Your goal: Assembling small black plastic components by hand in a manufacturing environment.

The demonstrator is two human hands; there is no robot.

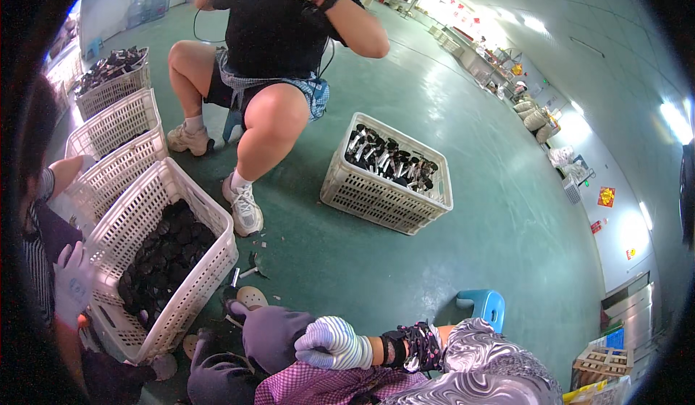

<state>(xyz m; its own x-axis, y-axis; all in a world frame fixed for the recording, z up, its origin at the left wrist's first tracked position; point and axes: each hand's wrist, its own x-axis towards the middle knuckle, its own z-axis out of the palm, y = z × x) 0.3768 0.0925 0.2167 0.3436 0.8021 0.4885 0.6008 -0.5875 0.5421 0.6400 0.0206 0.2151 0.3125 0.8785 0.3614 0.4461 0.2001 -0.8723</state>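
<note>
My right hand [334,343], in a white glove with blue and grey stripes, rests closed by my knee in dark trousers. Its fingers are curled in, and what they hold, if anything, is hidden. A purple checked cloth [329,387] covers my lap below that hand. My left hand is out of the picture. To the left, beyond my feet, a white plastic crate [226,220] holds many black rounded pieces [170,256]. At its left rim is a gloved hand [72,283] that appears to belong to a person at the left edge.
Another person [279,36] sits facing me with raised gloved hands. A crate [387,209] of black and silvery parts stands ahead, with more crates [116,141] at far left. Small scraps [251,269] lie on the green floor. A blue stool [486,305] is beside my right arm.
</note>
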